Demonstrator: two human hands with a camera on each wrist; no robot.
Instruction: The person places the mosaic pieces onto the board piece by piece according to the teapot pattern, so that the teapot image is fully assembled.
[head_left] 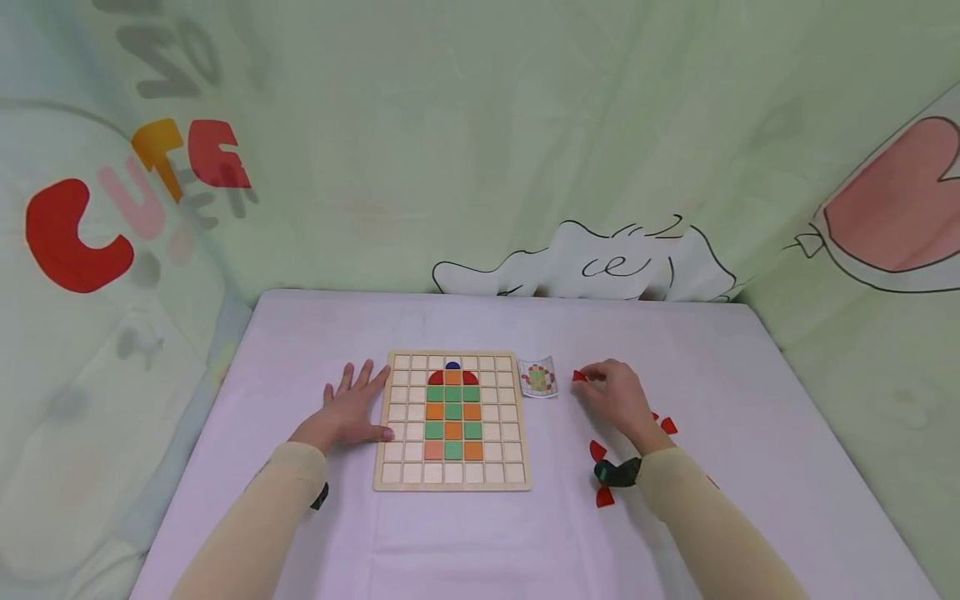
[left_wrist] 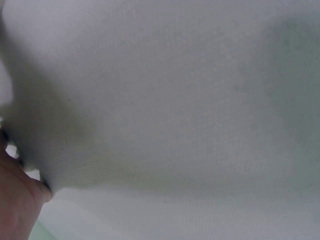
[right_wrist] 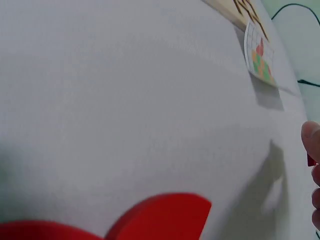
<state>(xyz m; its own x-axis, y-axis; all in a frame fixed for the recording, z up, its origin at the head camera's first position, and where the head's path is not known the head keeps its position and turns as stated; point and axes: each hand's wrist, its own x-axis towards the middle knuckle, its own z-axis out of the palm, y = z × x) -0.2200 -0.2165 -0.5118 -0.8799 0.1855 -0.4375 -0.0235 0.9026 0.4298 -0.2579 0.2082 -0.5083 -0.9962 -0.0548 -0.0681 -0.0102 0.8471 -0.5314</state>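
Note:
My left hand point(head_left: 351, 408) lies at the left edge of a wooden grid board point(head_left: 452, 488), fingers spread and the thumb over the frame. A column of green and orange squares point(head_left: 453, 412) fills the board's middle, with red rounded pieces point(head_left: 470, 379) at its upper corners and a blue half-round piece point(head_left: 452, 365) on top. To the right of the board, my right hand point(head_left: 618, 398) pinches a red quarter-circle piece point(head_left: 579, 376) between thumb and fingers, above the table. In the right wrist view only the thumb and some fingertips point(right_wrist: 314, 140) show at the right edge.
A small pattern card point(head_left: 538, 379) with curled edges lies against the board's right side. Several red quarter-circle pieces point(head_left: 604, 497) are scattered around and beneath the right forearm, some partly hidden. A fabric wall point(head_left: 480, 167) rises behind the table point(head_left: 435, 550).

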